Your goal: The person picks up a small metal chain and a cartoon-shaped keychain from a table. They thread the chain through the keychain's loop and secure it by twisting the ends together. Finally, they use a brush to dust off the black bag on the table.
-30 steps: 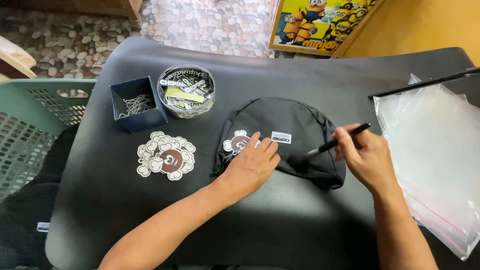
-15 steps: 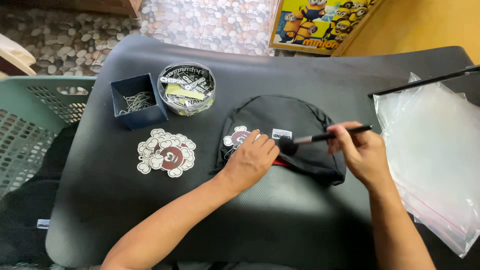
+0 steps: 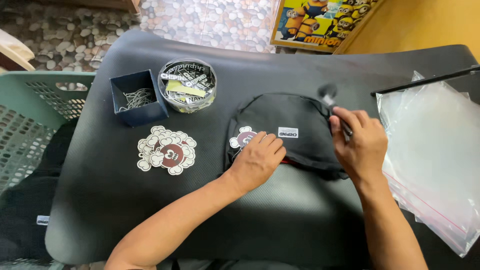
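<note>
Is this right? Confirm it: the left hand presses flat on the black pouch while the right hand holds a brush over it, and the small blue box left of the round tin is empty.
Not quite. In the head view the small blue box is not empty: thin metal chains lie in it. The rest stands: the left hand rests flat on the black pouch, and the right hand holds a brush.

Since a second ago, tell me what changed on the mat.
The right hand swung its black tool from pointing right to up and away, over the black pouch's edge. The left hand stays flat on the pouch. The sticker pile, round tub and blue box are unmoved.
</note>
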